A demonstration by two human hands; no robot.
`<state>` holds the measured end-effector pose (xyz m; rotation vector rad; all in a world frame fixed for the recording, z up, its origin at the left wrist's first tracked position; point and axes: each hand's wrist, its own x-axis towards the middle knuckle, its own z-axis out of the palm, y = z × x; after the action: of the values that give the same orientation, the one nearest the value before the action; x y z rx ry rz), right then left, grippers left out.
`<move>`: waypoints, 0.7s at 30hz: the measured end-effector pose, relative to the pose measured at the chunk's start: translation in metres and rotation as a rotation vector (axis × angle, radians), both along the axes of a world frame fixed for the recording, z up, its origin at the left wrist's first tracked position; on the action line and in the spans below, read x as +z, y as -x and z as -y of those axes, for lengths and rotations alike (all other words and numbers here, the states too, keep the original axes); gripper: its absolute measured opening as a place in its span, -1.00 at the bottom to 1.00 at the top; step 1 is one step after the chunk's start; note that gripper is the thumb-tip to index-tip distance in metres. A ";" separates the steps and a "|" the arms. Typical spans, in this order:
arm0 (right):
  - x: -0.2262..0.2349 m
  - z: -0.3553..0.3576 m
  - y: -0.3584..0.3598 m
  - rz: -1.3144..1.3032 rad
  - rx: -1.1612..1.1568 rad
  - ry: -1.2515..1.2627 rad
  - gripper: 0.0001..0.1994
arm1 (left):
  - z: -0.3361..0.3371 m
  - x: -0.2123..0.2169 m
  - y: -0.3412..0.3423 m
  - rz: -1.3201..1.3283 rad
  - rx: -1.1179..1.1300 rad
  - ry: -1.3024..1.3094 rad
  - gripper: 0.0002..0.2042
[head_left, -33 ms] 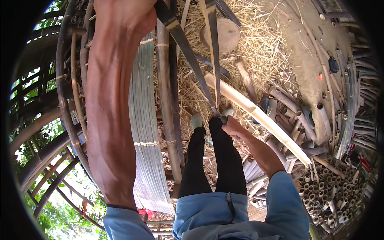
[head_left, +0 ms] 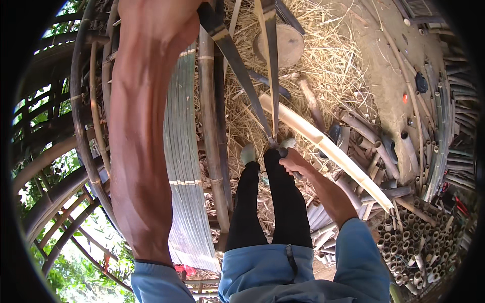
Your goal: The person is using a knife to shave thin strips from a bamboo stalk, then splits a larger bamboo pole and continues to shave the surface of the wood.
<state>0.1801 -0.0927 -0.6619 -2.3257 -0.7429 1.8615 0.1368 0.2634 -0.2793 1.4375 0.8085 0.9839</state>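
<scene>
My right hand (head_left: 293, 162) is a shut fist, fingers curled tight round a dark handle (head_left: 298, 174) that barely shows beneath them, just beside my feet (head_left: 247, 152). My left hand (head_left: 156, 15) is raised far above the feet at the top edge. Its fingers are cut off there, so I cannot tell whether they are apart or clamped.

Two strips rise from just above the feet. A dark strip (head_left: 235, 60) slants up toward the left hand, and a pale strip (head_left: 270, 65) stands nearly straight.

A split culm (head_left: 331, 149) runs off to the right of the feet. Straw (head_left: 328, 70) lies beyond the feet with a round block (head_left: 285, 45) on it. A pole (head_left: 207, 126) and a ribbed sheet (head_left: 182, 151) stand left of the feet, and cut tubes (head_left: 409, 237) are heaped well to the right.

Both hands and both strips sit exactly as in the earlier picture; nothing has shifted.
</scene>
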 end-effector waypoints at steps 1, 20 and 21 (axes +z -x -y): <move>-0.004 0.001 0.002 -0.286 -0.352 0.168 -0.78 | 0.001 0.001 0.003 0.012 0.007 0.013 -0.72; 0.012 0.035 0.012 -0.039 -0.072 0.011 -0.62 | 0.029 -0.078 0.035 0.188 -0.060 -0.160 -0.59; 0.019 0.038 0.018 -0.097 -0.189 -0.020 -0.60 | 0.042 -0.093 0.038 0.223 0.027 -0.202 -0.60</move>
<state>0.1622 -0.1304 -0.6431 -2.1893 -0.5086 1.8595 0.0990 0.2211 -0.3724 1.4574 0.5789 1.2503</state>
